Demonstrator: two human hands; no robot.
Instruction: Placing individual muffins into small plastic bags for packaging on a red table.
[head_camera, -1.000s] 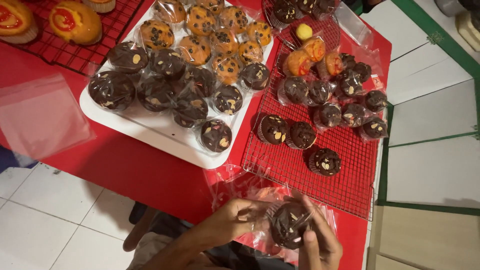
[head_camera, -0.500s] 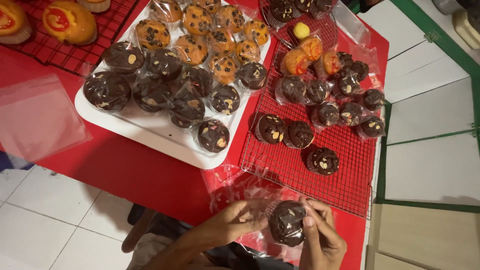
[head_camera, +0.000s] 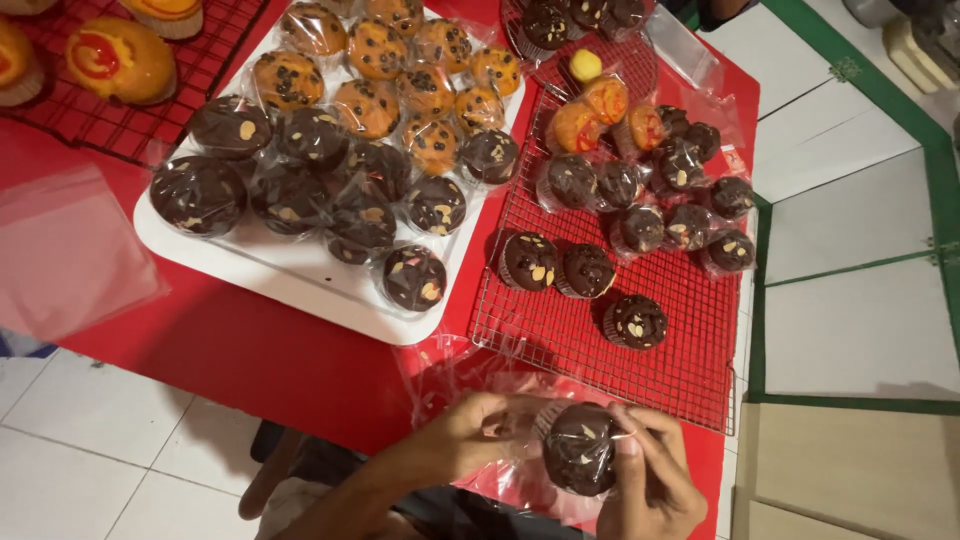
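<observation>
My left hand (head_camera: 478, 432) and my right hand (head_camera: 655, 478) both grip one chocolate muffin (head_camera: 580, 450) topped with nut pieces, wrapped in a clear plastic bag, at the near edge of the red table (head_camera: 250, 350). The left fingers pinch the bag's side and the right fingers press its top right. Loose clear bags (head_camera: 450, 375) lie crumpled under my hands. Just beyond them sits a wire cooling rack (head_camera: 590, 350) with unwrapped chocolate muffins (head_camera: 585, 270) and wrapped ones.
A white tray (head_camera: 290, 285) at the centre left holds several wrapped chocolate and chocolate-chip muffins. A dark rack (head_camera: 120, 130) at the far left carries orange-topped cakes. Flat clear bags (head_camera: 70, 250) overhang the table's left edge. White tiled floor lies below and to the right.
The wrapped muffin has shifted slightly right and up between my hands, and my right fingers have moved over its top. The view has drifted a little.
</observation>
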